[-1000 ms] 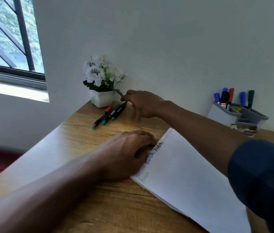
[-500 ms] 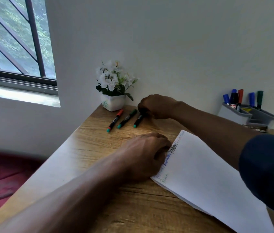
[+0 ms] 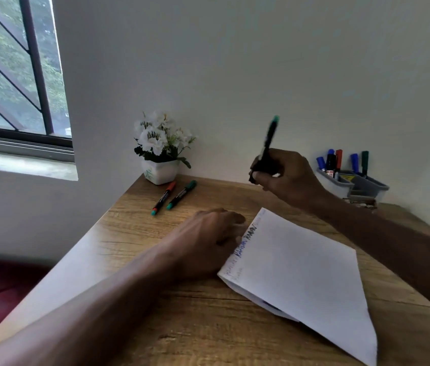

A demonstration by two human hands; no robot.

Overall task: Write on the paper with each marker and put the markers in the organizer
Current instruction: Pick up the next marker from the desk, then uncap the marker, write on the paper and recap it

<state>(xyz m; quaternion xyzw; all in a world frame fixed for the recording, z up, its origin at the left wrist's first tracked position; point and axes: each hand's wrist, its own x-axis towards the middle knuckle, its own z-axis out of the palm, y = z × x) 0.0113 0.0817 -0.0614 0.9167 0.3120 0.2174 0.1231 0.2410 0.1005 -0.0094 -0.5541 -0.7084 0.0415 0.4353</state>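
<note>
marker in hand (image 3: 268, 143): the right hand (image 3: 288, 178) is holding a black-bodied marker up off the worktop, teal end pointing up, a bit blurred. A second ago it was lying with the other two by the flower pot, so it's just been picked up

right grip: fingers are pinching the lower part of the marker barrel. Can't tell if the cap is on or off, the bottom end is hiding in the hand

paper (image 3: 298, 262): lying on the worktop (image 3: 140, 233) in front of the person, with a few scribbled lines already sitting along its left edge

left hand (image 3: 208, 241): resting flat, fingers pressing on the left edge of the paper, same spot as before. It's pinning the sheet, not holding anything

markers left on the worktop: now two instead of three, a red-capped one (image 3: 163, 198) and a green-capped one (image 3: 181, 194), lying side by side just in front of the flower pot (image 3: 159, 171)

organizer (image 3: 354, 184): grey, sitting against the wall at the far right, well apart from the loose markers. Several markers are already standing in it

what this means: I'm guessing uncapping and writing a new line comes next, then dropping it in the organizer. Three to go counting this one
</note>
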